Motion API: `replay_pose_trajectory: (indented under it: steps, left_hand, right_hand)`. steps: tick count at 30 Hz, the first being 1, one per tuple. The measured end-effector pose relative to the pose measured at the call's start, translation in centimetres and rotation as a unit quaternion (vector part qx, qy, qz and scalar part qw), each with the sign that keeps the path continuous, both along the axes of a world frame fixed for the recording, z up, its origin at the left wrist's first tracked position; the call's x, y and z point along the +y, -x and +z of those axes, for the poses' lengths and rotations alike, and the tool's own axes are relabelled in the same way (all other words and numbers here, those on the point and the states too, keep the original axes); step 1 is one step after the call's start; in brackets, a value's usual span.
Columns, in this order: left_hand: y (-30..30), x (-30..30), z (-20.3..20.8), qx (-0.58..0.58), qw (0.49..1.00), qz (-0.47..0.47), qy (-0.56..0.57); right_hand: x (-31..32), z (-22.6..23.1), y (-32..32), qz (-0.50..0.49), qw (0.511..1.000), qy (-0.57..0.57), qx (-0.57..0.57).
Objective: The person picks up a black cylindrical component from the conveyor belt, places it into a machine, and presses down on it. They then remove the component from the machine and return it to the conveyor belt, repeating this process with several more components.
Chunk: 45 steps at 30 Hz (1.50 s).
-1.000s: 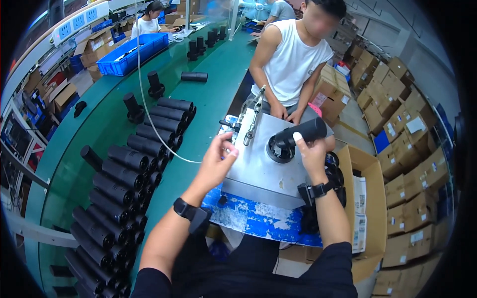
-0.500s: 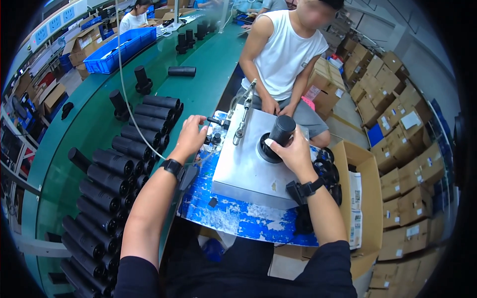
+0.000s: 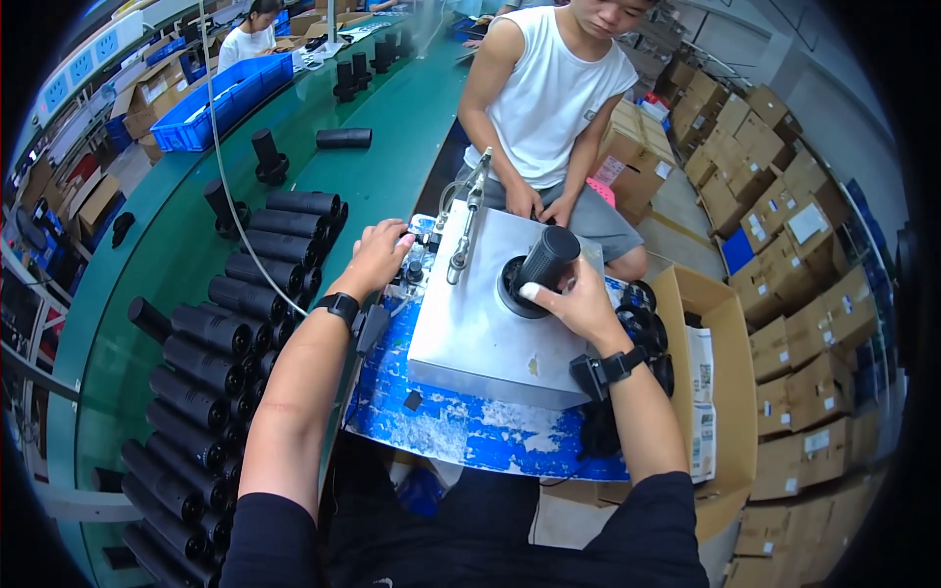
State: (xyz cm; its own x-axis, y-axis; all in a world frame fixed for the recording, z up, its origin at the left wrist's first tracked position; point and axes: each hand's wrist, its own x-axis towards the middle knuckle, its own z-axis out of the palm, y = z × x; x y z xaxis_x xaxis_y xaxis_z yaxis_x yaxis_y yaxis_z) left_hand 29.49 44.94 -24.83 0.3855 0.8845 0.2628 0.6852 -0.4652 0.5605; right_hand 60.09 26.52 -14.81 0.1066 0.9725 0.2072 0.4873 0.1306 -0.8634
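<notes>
One black tube (image 3: 551, 257) is on top of the metal box (image 3: 470, 338), right of its middle, its lower end at the black ring (image 3: 511, 284); whether it stands straight or leans, I cannot tell. The right hand (image 3: 582, 304) is clamped on it from the box's right side, thumb across the near face, other fingers partly hidden behind. Left of the box, the left hand (image 3: 375, 257) reaches to a small black knob (image 3: 428, 238), fingers bent and close together; whether they grip it or only touch, I cannot tell.

Bare metal spreads from the ring to the box's near and left edges. A slim metal rod (image 3: 469, 223) stands up along the box's far left part, limiting room between the hands.

Past the box's near edge, a strip of worn blue table (image 3: 470, 431) runs toward the person's lap. Right of the box, black parts (image 3: 642, 323) crowd close, with an open carton (image 3: 740, 421) just outside them. Left of the box, beyond a gap, rows of black tubes (image 3: 201, 394) lie on a green bench (image 3: 392, 147). Past the far edge sits a co-worker (image 3: 549, 88), knees near the box.
</notes>
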Motion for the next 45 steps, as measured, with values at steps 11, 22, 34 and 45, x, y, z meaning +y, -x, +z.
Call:
replay_pose_trajectory:
  steps: [11,22,34,45]
  left_hand:
    - [-0.5,-0.8,2.6,0.084,0.996,-0.031,-0.011]
    - [6.3,-15.0,3.6,-0.41,0.909,0.02,0.071]
    - [22.8,-42.2,-7.7,-0.594,0.733,0.085,0.322]
    - [21.5,-40.9,-10.7,-0.605,0.719,-0.011,0.34]
  right_hand:
    - [0.2,-1.0,-0.6,-0.05,0.997,-0.027,-0.057]
    - [0.6,1.6,0.9,-0.069,0.98,-0.09,-0.162]
    - [7.7,16.1,35.7,0.237,0.909,-0.333,0.077]
    - [23.9,-2.5,57.4,0.243,0.945,-0.123,-0.182]
